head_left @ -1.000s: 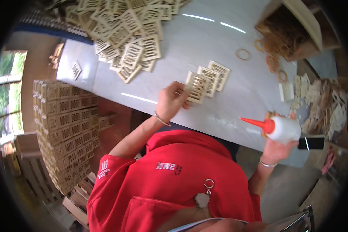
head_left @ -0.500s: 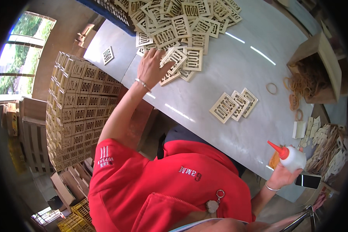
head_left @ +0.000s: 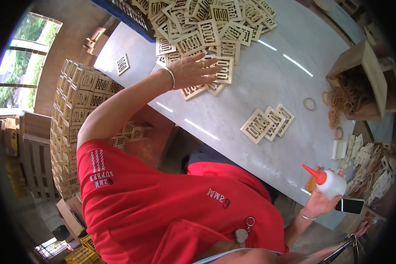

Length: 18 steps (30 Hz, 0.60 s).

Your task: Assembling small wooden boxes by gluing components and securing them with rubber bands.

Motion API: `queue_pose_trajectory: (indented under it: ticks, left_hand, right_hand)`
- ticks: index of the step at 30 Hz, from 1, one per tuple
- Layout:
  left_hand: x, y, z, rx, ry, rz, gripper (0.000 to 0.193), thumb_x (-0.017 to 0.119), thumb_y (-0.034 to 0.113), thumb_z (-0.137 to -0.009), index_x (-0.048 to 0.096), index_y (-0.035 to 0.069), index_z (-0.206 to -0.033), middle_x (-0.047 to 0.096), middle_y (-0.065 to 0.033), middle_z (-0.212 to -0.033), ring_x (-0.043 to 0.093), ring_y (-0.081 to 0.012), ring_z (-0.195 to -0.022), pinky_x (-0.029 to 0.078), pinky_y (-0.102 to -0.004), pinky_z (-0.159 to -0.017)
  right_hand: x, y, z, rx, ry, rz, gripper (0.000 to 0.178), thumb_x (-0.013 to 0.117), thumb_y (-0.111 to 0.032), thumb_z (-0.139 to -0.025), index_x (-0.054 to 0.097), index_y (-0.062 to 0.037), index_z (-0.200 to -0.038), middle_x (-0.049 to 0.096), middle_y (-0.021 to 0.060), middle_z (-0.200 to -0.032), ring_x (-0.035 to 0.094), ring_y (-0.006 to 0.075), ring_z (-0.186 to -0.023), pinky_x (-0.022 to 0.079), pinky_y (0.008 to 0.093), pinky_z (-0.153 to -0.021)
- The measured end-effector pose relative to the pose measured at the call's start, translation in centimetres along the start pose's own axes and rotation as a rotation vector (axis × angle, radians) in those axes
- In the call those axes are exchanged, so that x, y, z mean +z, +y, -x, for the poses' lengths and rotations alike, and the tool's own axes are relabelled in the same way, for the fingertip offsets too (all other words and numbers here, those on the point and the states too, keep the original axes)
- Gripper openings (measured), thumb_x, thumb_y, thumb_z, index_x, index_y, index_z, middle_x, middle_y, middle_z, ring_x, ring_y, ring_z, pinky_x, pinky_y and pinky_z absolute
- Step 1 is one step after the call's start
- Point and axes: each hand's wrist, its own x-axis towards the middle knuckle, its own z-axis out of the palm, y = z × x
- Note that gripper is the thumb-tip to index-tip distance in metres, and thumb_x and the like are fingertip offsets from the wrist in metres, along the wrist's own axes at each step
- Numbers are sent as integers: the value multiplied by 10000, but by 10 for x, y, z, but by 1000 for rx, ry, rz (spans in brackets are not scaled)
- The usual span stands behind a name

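Observation:
At the near edge of a heap of pale wooden slotted panels, my left hand lies palm down with its fingers stretched and apart. It covers part of a few panels, one slotted panel showing past its fingertips. Whether the palm touches them is hard to see. My right hand, over the table's right front edge, is wrapped round a white glue bottle with a red pointed nozzle that tilts up to the left. Three overlapping slotted panels lie on the grey table between my hands.
A wooden box spills rubber bands at the right. Below it lie wood strips and a phone. A blue crate stands at the far left, a lone panel near it. Stacked panels rise beside the table.
My left hand has moved right across the near panels, and its fingers now point right instead of away. The right hand keeps the glue bottle in almost the same place.

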Motion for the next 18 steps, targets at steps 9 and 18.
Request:
queue_pose_trajectory:
  ticks: [9,18]
  left_hand:
    - [-7,-12,-1,154,-57,-59,399,558,178,-852,418,216,-1224,380,32,-1391,368,-177,-1314,311,-387,-1088]
    - [-8,-22,-9,232,-75,-42,419,570,165,-847,399,191,-1228,416,-23,-1324,422,-199,-1261,379,-371,-1034]
  right_hand:
    - [-10,-1,8,26,8,-51,706,589,-365,-887,256,-6,-1395,329,136,-1444,351,396,-1291,286,520,-1094]
    - [-19,-5,18,-8,-11,-74,673,535,-381,-916,255,-3,-1398,335,140,-1441,359,394,-1289,302,512,-1085]
